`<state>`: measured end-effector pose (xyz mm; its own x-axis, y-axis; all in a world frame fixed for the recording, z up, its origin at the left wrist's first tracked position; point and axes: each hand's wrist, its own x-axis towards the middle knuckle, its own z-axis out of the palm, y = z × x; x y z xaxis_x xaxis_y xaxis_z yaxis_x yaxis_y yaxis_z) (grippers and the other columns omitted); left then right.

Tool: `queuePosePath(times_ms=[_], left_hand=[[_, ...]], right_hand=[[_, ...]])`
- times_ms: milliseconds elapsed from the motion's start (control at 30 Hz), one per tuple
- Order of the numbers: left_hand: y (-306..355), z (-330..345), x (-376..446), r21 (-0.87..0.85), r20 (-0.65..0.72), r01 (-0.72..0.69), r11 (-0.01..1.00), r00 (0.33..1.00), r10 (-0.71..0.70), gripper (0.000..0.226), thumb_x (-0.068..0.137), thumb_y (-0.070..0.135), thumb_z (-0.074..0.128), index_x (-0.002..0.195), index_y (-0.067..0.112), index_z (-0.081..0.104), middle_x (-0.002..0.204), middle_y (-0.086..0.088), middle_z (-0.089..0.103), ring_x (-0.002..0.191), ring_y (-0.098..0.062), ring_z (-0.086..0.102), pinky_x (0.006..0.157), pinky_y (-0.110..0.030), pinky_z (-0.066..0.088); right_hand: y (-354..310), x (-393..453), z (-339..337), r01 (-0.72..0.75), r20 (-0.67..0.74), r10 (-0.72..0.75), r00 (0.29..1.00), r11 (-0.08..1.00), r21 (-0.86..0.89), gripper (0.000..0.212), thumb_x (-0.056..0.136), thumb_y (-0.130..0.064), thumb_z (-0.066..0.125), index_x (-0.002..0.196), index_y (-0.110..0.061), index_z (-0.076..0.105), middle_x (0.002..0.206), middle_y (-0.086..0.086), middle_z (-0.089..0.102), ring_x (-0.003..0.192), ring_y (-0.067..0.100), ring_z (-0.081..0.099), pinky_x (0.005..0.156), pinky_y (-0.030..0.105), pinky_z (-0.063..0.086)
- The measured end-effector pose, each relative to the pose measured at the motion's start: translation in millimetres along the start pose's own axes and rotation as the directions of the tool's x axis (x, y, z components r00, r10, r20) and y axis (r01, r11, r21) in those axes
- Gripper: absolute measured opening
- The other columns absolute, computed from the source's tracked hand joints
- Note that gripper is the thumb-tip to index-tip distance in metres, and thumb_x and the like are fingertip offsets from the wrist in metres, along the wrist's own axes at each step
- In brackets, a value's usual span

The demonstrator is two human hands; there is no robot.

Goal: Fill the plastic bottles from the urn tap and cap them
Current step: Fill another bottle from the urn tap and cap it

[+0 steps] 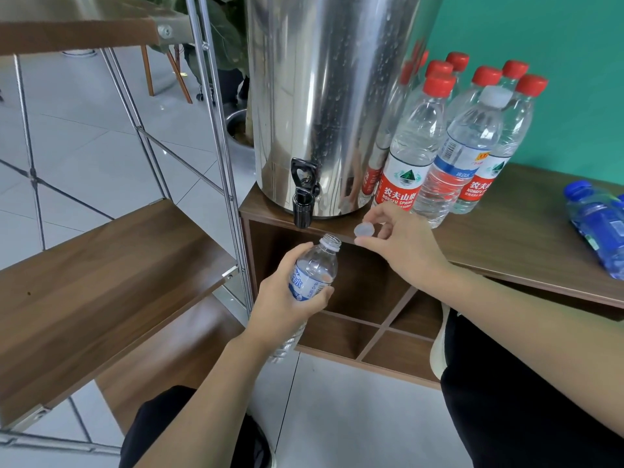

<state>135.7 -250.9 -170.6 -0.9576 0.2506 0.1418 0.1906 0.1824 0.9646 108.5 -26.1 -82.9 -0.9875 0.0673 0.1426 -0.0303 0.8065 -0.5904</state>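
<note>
My left hand (290,298) grips an uncapped clear plastic bottle (317,261) with a blue and white label, held tilted just below and right of the black tap (302,197) of the steel urn (324,96). The bottle's mouth is open and sits under the cabinet's front edge. My right hand (401,244) pinches a pale translucent cap (364,229) between thumb and fingers, just right of the bottle's mouth. The tap's lever stands upright and no water runs.
Several capped bottles with red caps (412,153) and one with a white cap (462,157) stand right of the urn on the wooden cabinet top (526,224). Blue bottles (597,224) lie at the far right. A wooden shelf (111,275) with metal rods is left.
</note>
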Motion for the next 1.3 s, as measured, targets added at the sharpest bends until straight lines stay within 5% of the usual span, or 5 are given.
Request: queuePosePath(times_ms=[433,800,1000,1133,1300], left_hand=[[-10,13,9,-0.055,-0.121,0.047,0.997,0.991,-0.053,0.076,0.089,0.029,0.081,0.145,0.04,0.031,0.13,0.003,0.062,0.108,-0.008,0.069,0.087,-0.015,0.055],[0,12,10,-0.048,-0.226,-0.046,0.998,0.974,0.035,0.077,0.09,0.029,0.08,0.149,0.032,0.031,0.132,0.01,0.058,0.115,-0.003,0.064,0.09,-0.013,0.052],[1,13,13,-0.01,-0.291,-0.091,0.996,0.953,0.084,0.074,0.089,0.026,0.081,0.148,0.031,0.037,0.13,0.012,0.06,0.114,-0.006,0.065,0.088,-0.013,0.053],[3,17,14,-0.005,-0.329,-0.079,0.997,0.942,0.073,0.073,0.088,0.035,0.081,0.145,0.038,0.037,0.132,0.012,0.061,0.114,-0.006,0.065,0.088,-0.011,0.051],[-1,16,17,-0.005,-0.326,-0.077,0.997,0.943,0.072,0.074,0.089,0.037,0.08,0.149,0.034,0.037,0.137,0.018,0.057,0.12,-0.002,0.062,0.093,-0.01,0.049]], right_hand=[[-3,1,-7,-0.025,0.008,0.026,1.0,0.996,-0.083,0.051,0.087,-0.043,0.078,0.131,-0.028,0.057,0.128,-0.012,0.064,0.088,0.006,0.058,0.085,0.03,0.052],[-71,-2,-26,0.288,-0.148,-0.264,0.953,0.943,0.166,0.037,0.089,-0.037,0.075,0.122,-0.022,0.068,0.104,-0.014,0.068,0.088,0.005,0.061,0.074,0.01,0.043],[-102,8,-26,0.369,-0.175,-0.333,0.927,0.895,0.25,0.024,0.091,-0.032,0.076,0.111,-0.02,0.075,0.092,-0.013,0.071,0.083,0.001,0.062,0.073,0.013,0.045],[-106,13,-24,0.42,-0.22,-0.378,0.899,0.886,0.197,0.018,0.092,-0.03,0.074,0.103,-0.017,0.08,0.09,-0.004,0.072,0.083,0.011,0.065,0.078,0.032,0.053],[-104,15,-20,0.487,-0.28,-0.441,0.853,0.865,0.121,0.018,0.093,-0.029,0.073,0.097,-0.013,0.081,0.087,-0.002,0.071,0.08,0.013,0.065,0.074,0.035,0.053]])
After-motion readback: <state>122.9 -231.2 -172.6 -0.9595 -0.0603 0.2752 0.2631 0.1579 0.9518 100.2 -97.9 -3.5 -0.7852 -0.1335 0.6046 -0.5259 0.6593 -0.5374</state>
